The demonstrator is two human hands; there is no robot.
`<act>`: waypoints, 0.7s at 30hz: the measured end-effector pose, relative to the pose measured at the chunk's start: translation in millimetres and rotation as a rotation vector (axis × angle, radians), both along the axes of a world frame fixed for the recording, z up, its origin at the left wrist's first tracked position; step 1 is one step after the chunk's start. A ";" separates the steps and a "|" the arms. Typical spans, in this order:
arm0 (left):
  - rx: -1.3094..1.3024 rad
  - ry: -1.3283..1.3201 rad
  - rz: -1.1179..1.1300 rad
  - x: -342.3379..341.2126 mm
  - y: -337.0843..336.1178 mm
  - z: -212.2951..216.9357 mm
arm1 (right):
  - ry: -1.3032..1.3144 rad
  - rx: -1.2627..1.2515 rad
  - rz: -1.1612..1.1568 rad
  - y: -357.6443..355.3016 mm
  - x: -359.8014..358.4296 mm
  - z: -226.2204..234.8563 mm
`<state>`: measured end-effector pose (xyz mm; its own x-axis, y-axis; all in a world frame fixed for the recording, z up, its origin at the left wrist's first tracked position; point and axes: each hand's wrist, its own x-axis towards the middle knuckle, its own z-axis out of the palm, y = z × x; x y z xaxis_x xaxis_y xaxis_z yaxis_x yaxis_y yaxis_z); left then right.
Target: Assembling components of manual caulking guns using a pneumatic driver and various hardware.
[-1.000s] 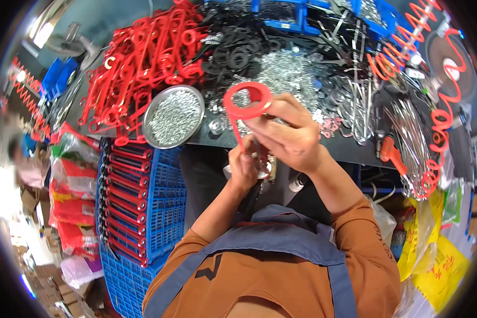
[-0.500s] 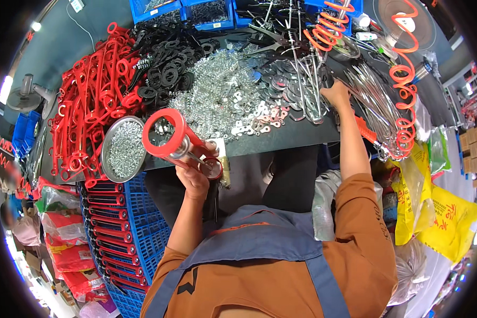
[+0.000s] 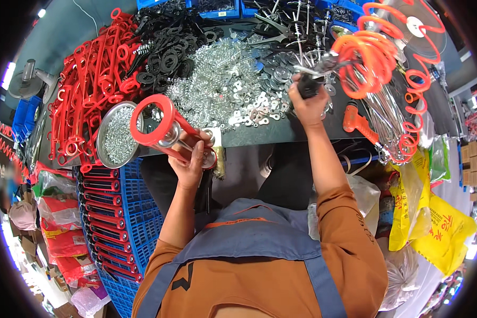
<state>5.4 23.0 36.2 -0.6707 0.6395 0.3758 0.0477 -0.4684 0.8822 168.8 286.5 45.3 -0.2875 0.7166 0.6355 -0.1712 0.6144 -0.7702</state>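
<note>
My left hand (image 3: 187, 168) is wrapped round a red caulking gun frame (image 3: 170, 109), which I hold tilted above the table's near edge. Its wide ring faces up and to the left; a silver plunger disc and rod show inside. My right hand (image 3: 308, 110) grips the black handle of an air tool (image 3: 308, 86), raised over the right part of the table. An orange coiled hose (image 3: 385, 57) hangs beside the tool's metal front, which is blurred. Small pale metal links (image 3: 257, 110) lie between my hands, next to a heap of silver springs (image 3: 209, 77).
Red frames (image 3: 85, 100) and black parts (image 3: 169, 63) are heaped at the left. A round metal pan (image 3: 99, 139) holds small fasteners. An orange power tool (image 3: 358, 124) lies by long metal rods (image 3: 384, 114). A blue crate (image 3: 148, 204) with red frames stands below left.
My right hand has come back from the far right with the air tool, drawing the orange hose along. My left hand has shifted slightly left with the caulking gun frame.
</note>
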 end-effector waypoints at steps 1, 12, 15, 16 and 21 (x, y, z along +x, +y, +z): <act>-0.001 -0.004 0.006 0.1 -1.2 -0.5 | -0.028 0.031 -0.016 -2.4 -3.1 -2.7; -0.013 -0.036 -0.011 0.7 -3.9 -4.2 | 0.143 -0.156 0.071 -20.9 6.1 20.7; -0.026 -0.029 0.009 1.2 -4.7 3.1 | 0.153 -0.213 0.114 -36.2 2.1 23.7; -0.011 -0.029 -0.002 1.1 -3.7 2.5 | -0.030 -0.070 0.087 -32.0 5.2 16.2; 0.032 0.009 -0.069 -7.3 -1.2 0.9 | 0.031 -0.154 0.192 -35.2 4.7 4.0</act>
<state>-1.9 21.8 37.0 -0.6218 0.6717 0.4028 0.0225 -0.4988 0.8664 173.6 251.2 49.2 -0.4097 0.7397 0.5338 -0.2989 0.4440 -0.8447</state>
